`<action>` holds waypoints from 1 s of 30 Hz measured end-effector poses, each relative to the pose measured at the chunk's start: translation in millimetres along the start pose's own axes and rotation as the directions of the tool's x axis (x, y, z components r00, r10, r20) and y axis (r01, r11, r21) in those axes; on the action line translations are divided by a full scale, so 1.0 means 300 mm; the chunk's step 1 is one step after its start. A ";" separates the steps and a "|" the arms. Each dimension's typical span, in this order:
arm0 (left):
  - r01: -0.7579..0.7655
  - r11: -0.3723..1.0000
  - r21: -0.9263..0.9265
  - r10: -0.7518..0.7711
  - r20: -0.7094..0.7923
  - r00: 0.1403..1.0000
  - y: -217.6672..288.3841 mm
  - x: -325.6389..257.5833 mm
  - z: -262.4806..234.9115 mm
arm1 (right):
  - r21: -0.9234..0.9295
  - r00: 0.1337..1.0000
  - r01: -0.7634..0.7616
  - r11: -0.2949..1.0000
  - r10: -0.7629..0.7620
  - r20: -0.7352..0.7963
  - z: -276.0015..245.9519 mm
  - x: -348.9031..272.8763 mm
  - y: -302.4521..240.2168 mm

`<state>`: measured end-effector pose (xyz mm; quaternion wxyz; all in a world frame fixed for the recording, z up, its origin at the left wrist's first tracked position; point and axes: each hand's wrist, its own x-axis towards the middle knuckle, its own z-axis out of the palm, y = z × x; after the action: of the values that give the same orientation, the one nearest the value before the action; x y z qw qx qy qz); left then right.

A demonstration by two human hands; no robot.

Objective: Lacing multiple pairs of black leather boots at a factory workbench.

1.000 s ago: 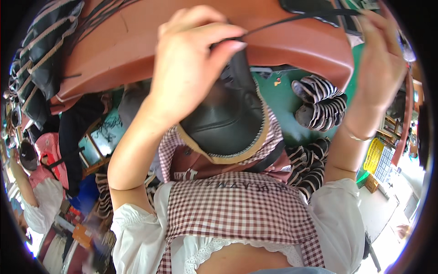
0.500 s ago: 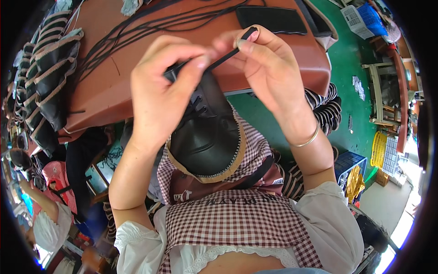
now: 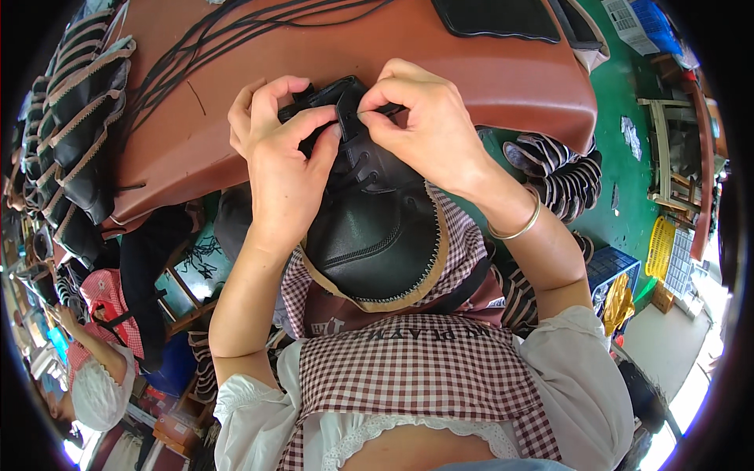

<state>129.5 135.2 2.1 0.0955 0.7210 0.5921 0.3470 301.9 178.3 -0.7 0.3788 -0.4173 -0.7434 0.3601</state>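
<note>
both hands are closed in pinches on the work: left hand [image 3: 279, 149] grips the top of the black boot upper [image 3: 373, 228] by its tongue and eyelet edge, thumb and fingers narrow around it, while right hand [image 3: 428, 125] holds the black lace [image 3: 377, 112] tight between thumb and forefinger, just at 3 o'clock of the left thumb. boot upper rests in my lap on the checked apron [image 3: 440, 369], its tan stitched edge toward me at 6 o'clock, its top reaching up to the edge of the brown table [image 3: 503, 74] at 12 o'clock. lace crossings already show lower on the front, so i judge the step to be lacing, near the upper eyelets; whether the lace tip is through a hole i cannot tell, fingers cover it. next move, as i judge it: keep the left pinch steady and draw the lace through evenly without twisting it. loose black laces [image 3: 220, 35] lie on the table at 11 o'clock; a row of finished uppers [image 3: 75, 118] hangs at 9 o'clock. another person [image 3: 98, 377] sits at 8 o'clock.
</note>
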 end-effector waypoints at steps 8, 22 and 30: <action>-0.126 0.961 0.245 0.122 0.031 0.992 0.015 0.027 -0.068 | -0.145 0.968 0.236 0.961 -0.245 -0.047 0.024 0.014 0.033; 0.154 0.509 -0.847 -0.183 0.068 0.981 -0.037 -0.027 -0.229 | 0.359 0.933 0.157 0.920 -0.258 0.253 0.028 0.108 -0.143; 0.161 0.978 0.130 -0.178 0.132 0.975 -0.052 -0.034 -0.099 | 0.157 0.982 0.119 0.980 -0.140 0.127 0.070 0.118 -0.055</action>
<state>98.3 122.1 11.7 0.1240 0.6952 0.6627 0.2494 265.0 198.8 13.1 0.3795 -0.3127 -0.7644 0.4169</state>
